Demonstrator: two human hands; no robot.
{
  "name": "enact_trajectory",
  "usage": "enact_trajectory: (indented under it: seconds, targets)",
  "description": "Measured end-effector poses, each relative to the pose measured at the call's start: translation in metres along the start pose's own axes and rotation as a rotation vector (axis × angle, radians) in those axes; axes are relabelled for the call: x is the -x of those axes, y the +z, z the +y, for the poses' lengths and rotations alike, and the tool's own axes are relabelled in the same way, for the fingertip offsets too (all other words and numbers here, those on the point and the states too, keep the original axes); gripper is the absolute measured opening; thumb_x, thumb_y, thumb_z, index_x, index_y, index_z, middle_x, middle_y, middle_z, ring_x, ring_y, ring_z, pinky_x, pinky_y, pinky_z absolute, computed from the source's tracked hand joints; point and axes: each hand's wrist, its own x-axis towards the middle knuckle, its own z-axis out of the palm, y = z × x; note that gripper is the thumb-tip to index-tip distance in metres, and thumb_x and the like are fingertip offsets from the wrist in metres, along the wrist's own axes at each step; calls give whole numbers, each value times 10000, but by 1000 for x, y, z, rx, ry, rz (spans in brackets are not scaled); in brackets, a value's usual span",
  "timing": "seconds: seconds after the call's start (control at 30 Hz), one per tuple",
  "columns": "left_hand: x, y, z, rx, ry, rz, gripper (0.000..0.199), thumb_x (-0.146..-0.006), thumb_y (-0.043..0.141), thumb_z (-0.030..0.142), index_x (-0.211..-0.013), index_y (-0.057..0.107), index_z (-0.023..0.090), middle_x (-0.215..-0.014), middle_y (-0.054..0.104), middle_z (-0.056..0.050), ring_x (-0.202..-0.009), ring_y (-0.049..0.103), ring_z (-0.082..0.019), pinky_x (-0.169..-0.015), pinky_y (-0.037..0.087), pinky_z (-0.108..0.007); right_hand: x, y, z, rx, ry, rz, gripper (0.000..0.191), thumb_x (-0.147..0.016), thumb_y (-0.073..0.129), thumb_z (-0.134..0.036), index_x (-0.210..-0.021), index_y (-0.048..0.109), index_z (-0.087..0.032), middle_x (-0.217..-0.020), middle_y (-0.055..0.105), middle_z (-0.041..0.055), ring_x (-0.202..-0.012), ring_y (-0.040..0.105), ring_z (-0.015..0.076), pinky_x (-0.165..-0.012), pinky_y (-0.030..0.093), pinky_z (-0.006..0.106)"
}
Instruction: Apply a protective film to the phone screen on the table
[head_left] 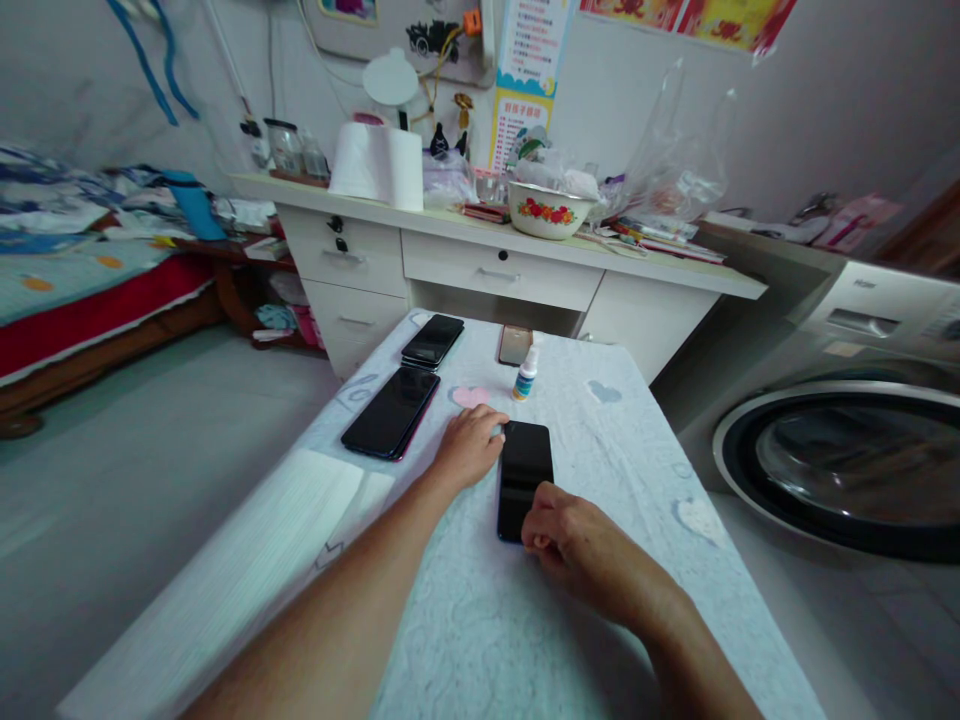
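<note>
Left hand [471, 447]: fingers loosely bent, tips at the phone's upper left edge — whether they grip it, I cannot tell.
Right hand [559, 525]: curled narrow over the lower right edge of the phone; anything pinched inside is hidden.
Table [480, 620]: covered with a pale, heart-printed cloth.
Near phone stack [390, 412]: left of the left hand, dark screen up.
Black phone [525, 470]: flat on the table, between the hands.
Far phone stack [433, 340]: just beyond the near one.
Bottle [525, 378]: small, white-capped — upright beyond the black phone.
</note>
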Motion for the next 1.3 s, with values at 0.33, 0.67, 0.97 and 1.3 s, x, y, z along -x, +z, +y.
enact_trajectory:
  seconds: [0.33, 0.67, 0.97, 1.3]
  targets:
    - [1, -2, 1, 6, 8, 17, 317, -824, 503, 199, -1113, 634, 203, -1136, 621, -59, -1102, 551, -204, -995, 412, -350, 10, -7, 13, -21, 44, -9, 189, -751, 511, -23, -707, 629, -164, -814, 523, 7, -629, 448, 74, -593, 334, 203]
    - [1, -1, 1, 1, 6, 19, 305, -825, 510, 205, -1103, 636, 219, -1137, 619, -49, -1094, 554, -198, -982, 418, -340, 12, -11, 18, -19, 96, -25, 191, -723, 514, -21, -700, 634, -168, -787, 539, 0, -621, 450, 78, -579, 316, 207]
    - [0, -2, 3, -10, -4, 4, 315, -830, 501, 203, -1115, 632, 218, -1138, 620, -52, -1083, 557, -202, -969, 424, -339, 7, -14, 25, -28, 100, 42, 176, -724, 497, -24, -697, 602, -162, -786, 535, 5, -669, 470, 94, -616, 327, 215]
    - [0, 0, 1, -2, 3, 11, 315, -829, 507, 211, -1116, 634, 213, -1137, 618, -57, -1103, 545, -204, -996, 403, -347, -4, -5, 41, -46, 114, 227, 165, -755, 518, -33, -743, 624, -160, -794, 524, 7, -705, 501, 102, -645, 348, 217]
